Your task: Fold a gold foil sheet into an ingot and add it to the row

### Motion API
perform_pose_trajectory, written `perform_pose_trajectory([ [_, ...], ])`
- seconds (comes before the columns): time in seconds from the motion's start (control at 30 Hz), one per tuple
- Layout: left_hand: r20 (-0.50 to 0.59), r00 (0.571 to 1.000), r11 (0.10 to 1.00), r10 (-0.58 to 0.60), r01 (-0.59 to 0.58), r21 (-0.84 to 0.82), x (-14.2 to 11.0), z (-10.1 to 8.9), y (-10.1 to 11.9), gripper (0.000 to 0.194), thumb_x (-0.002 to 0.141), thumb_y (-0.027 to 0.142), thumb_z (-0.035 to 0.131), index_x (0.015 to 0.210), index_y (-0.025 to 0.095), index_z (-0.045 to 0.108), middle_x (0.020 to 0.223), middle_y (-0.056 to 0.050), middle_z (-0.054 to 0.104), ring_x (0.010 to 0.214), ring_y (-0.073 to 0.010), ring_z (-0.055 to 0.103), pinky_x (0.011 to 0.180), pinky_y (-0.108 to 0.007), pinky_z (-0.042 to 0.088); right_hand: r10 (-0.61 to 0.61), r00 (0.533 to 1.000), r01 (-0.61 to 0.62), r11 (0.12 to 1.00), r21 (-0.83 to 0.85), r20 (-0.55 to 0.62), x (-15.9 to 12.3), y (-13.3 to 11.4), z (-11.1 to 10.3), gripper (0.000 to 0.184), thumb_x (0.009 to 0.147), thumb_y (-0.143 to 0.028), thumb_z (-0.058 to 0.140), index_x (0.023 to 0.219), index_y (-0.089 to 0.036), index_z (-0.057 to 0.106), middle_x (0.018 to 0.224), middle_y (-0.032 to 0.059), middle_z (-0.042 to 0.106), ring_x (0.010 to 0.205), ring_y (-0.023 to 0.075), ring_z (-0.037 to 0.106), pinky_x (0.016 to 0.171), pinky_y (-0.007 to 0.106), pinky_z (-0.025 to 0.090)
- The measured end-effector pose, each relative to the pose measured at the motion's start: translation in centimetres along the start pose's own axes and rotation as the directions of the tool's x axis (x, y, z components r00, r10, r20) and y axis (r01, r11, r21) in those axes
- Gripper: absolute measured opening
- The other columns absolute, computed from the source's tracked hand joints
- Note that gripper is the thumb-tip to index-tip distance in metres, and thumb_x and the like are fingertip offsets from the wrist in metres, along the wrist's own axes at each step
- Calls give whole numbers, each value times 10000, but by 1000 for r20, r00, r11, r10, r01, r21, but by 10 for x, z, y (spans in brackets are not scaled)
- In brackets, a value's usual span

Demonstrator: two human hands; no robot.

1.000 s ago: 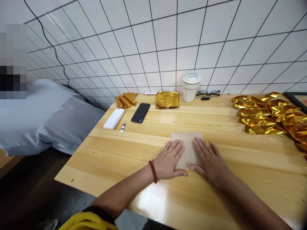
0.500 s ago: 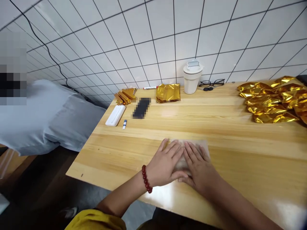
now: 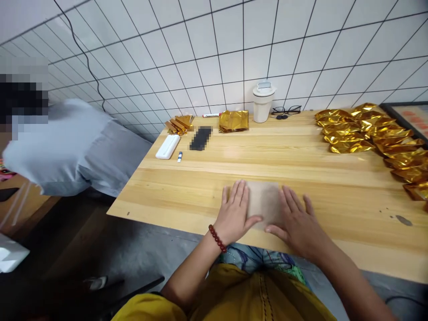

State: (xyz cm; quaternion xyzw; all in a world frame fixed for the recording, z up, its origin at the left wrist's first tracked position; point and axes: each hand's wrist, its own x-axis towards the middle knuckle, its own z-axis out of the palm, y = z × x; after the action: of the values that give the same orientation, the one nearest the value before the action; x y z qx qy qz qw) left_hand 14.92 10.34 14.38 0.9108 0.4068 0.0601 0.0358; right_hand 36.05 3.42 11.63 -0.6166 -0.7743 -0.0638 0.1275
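Note:
A pale greyish-brown sheet of paper [image 3: 264,203] lies flat on the wooden table [image 3: 187,196] in front of me. My left hand [image 3: 233,211] rests palm down along its left side, fingers stretched out and thumb reaching toward the lower edge. On that wrist is a string of dark red beads [image 3: 217,239]. Over the right side of the sheet lies my right hand [image 3: 297,218], also flat with fingers spread. Neither hand grips anything. The middle of the sheet shows between my thumbs and fingers.
Folded gold foil pieces [image 3: 351,129] spread over the right side. Along the tiled wall stand a white cup [image 3: 261,104], glasses [image 3: 287,110], a gold foil stack [image 3: 234,121] and a marker [image 3: 211,115]. A white power bank [image 3: 168,147] lies left; a person [image 3: 73,142] bends beyond.
My hands have moved apart toward the two sides of the sheet, uncovering its middle. The camera view has shifted, showing more of my clothing and the right side of the table.

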Motion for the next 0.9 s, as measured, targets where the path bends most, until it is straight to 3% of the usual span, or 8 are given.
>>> perform_pose_trajectory([
  [0.1,38,999,1000,-10,10,2,9,3,6,756,972,599,295,1542,103,285,1631,-144,224,1524,-286,190,1237,-540,156,-74,993,68,996,61,87,16,-23,2,953,911,-721,299,1551,-17,242,1582,244,307,1488,337,263,1202,545,120],
  [0.2,100,994,999,-36,35,9,4,11,6,754,966,611,291,1531,112,318,1627,-125,250,1521,-273,205,1239,-519,168,-99,987,86,991,105,128,11,-34,10,932,914,-703,330,1540,-15,276,1572,241,330,1483,332,273,1203,530,135],
  [0.4,105,992,998,-67,67,7,-27,-3,2,870,920,693,336,1544,91,264,1622,-207,210,1525,-324,167,1208,-617,114,-96,991,87,992,93,93,-32,-21,-4,995,913,-723,304,1581,-30,53,1602,242,265,1494,337,233,1197,551,115],
  [0.53,23,1000,1000,-19,19,-22,-23,-6,14,850,937,640,371,1563,91,201,1640,-194,163,1539,-317,93,1221,-605,61,-77,989,64,992,107,123,-14,-35,-7,1044,890,-728,353,1578,-14,28,1633,240,163,1508,376,158,1198,547,96],
  [0.63,44,999,997,4,0,-71,-22,5,18,810,937,653,351,1558,141,255,1617,-169,267,1522,-307,190,1230,-577,111,-89,989,78,993,94,122,-1,-42,4,1018,886,-723,356,1577,-20,102,1611,240,242,1496,365,198,1196,550,92],
  [0.77,62,998,998,13,-8,-69,-34,10,7,895,895,739,324,1542,122,291,1614,-182,259,1513,-323,217,1217,-600,119,-146,986,143,989,48,79,-18,-30,13,1018,873,-718,400,1560,0,176,1590,253,287,1489,344,227,1197,532,131],
  [0.9,103,995,999,-7,11,-34,-45,2,-8,936,887,747,339,1536,76,277,1610,-216,239,1516,-328,200,1204,-630,85,-104,994,104,995,13,44,-48,-14,8,1124,815,-817,384,1564,-11,155,1571,264,322,1477,350,263,1189,562,120],
])
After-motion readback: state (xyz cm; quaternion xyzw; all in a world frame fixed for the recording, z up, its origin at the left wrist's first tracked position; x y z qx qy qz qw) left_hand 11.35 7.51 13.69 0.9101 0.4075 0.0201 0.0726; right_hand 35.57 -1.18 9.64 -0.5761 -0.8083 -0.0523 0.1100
